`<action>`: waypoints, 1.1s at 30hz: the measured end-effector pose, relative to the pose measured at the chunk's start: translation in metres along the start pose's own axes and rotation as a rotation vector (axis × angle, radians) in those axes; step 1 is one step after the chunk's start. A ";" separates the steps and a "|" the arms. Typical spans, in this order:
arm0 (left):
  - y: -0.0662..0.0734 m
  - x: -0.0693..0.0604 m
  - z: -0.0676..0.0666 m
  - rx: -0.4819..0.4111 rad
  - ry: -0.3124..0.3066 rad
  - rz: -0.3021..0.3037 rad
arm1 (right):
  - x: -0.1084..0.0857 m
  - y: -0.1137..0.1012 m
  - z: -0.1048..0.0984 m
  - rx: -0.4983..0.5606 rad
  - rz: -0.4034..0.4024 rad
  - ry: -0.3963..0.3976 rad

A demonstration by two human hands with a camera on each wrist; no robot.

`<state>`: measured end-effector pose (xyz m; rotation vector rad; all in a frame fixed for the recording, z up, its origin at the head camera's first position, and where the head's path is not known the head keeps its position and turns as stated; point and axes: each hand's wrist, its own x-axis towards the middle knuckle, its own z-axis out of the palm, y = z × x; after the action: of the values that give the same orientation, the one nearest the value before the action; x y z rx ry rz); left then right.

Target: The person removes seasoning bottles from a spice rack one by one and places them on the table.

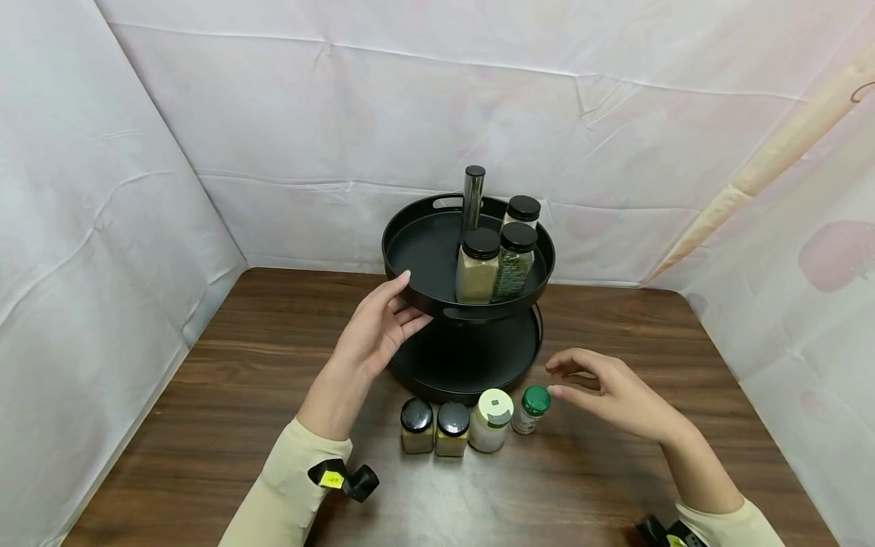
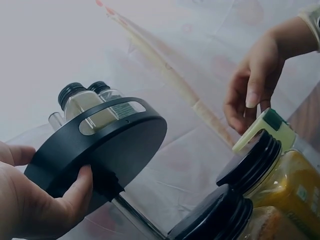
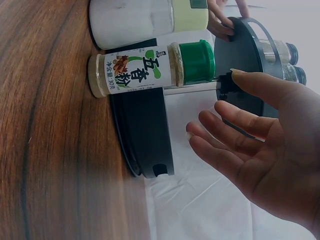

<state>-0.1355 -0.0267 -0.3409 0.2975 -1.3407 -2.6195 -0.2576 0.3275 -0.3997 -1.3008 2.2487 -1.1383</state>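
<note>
A two-tier round black rack stands on the table, its upper tray point(image 1: 424, 266) above its lower tray point(image 1: 465, 357). My left hand point(image 1: 372, 330) grips the upper tray's left front rim, thumb on top and fingers beneath. Three black-capped jars, one of them tan point(image 1: 476, 277), stand on the upper tray's right side. My right hand point(image 1: 608, 387), its fingers loosely bent and holding nothing, is just right of the green-capped bottle point(image 1: 532, 410). Left of that bottle are a pale-lidded jar point(image 1: 491, 422) and two black-capped jars point(image 1: 451, 431). In the right wrist view, the green-capped bottle point(image 3: 140, 70) stands clear of my fingers.
The wooden table point(image 1: 273, 342) reaches back to a white cloth point(image 1: 307, 114), which also hangs at both sides. A silver post point(image 1: 472, 199) rises through the upper tray. The row of jars stands just in front of the lower tray.
</note>
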 end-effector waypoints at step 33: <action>-0.001 -0.006 0.008 0.017 -0.033 0.007 | 0.001 0.004 -0.013 -0.007 -0.026 -0.007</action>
<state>-0.1315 -0.0179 -0.3367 0.2526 -1.3730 -2.6196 -0.2678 0.3341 -0.3941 -1.3389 2.2385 -1.1344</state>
